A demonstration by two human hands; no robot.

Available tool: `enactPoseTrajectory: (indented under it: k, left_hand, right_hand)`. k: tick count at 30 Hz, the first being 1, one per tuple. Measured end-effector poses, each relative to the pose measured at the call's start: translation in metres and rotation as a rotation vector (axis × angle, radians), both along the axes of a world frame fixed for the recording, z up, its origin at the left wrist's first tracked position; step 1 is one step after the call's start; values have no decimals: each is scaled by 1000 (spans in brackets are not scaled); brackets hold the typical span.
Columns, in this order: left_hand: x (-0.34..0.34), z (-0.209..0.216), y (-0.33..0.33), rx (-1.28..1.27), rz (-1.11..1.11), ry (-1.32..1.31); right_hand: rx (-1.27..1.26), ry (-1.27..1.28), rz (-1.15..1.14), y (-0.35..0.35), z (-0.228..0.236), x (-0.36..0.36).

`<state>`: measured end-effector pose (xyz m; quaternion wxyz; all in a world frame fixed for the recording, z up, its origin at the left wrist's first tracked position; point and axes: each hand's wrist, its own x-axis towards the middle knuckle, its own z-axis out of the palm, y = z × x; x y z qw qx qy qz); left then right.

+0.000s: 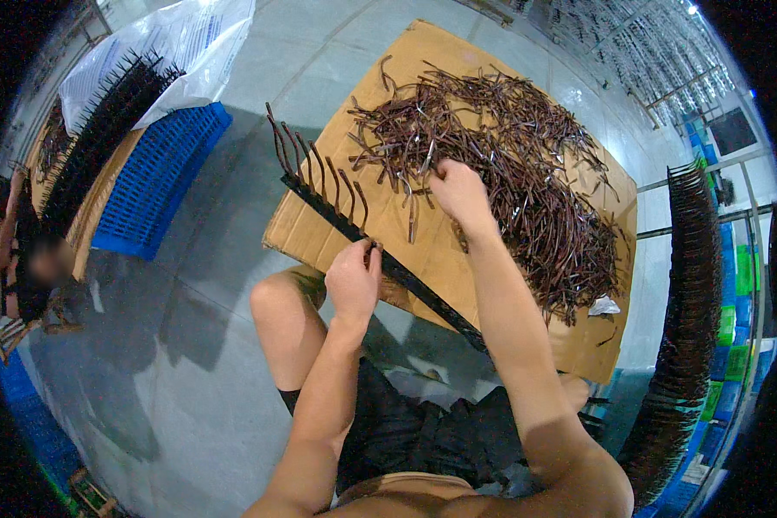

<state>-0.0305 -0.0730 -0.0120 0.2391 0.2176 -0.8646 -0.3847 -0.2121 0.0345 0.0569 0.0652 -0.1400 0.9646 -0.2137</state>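
A long black bar (423, 295) slants across the near edge of a cardboard sheet. Several curved dark-brown strips (329, 180) stand in a row along its upper left part. My left hand (354, 278) is closed around the bar near its middle, thumb and fingertips at the row's lower end. On the cardboard lies a tangled heap of loose brown strips (544, 220), some with pale shiny spots. My right hand (459, 194) reaches to the heap's left edge with its fingers pinched together. What they hold is hidden by the hand.
The cardboard sheet (319, 226) rests before my knees. At left are a blue plastic crate (160, 177), stacked black bars with strips (104, 129), white plastic sheeting (203, 52) and another person (39, 276). A tall hanging row of dark strips (686, 302) stands at right, before stacked green and blue bins (735, 363).
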Motion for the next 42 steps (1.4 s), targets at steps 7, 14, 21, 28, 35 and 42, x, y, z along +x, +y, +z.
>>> enactPoseTrajectory:
  k: [7,14,21,28,35,42]
  left_hand:
    - [-6,0,-5,96,-3,-2]
    - [-5,-5,-7,-22,-11,48]
    - [-9,-4,2,10,-47,70]
    - [-8,-6,2,20,-52,66]
    - [-8,-8,3,54,-47,-2]
    - [1,7,3,98,-6,-104]
  right_hand:
    - [-13,69,93,-63,-62,-9]
    - [-658,-789,-49,-18,-42,36]
    - [-738,-279,-82,1,-35,102]
    - [-814,-164,-106,-6,-44,123]
    - [-671,21,44,-7,-47,128]
    - [-752,-117,41,0,-33,124]
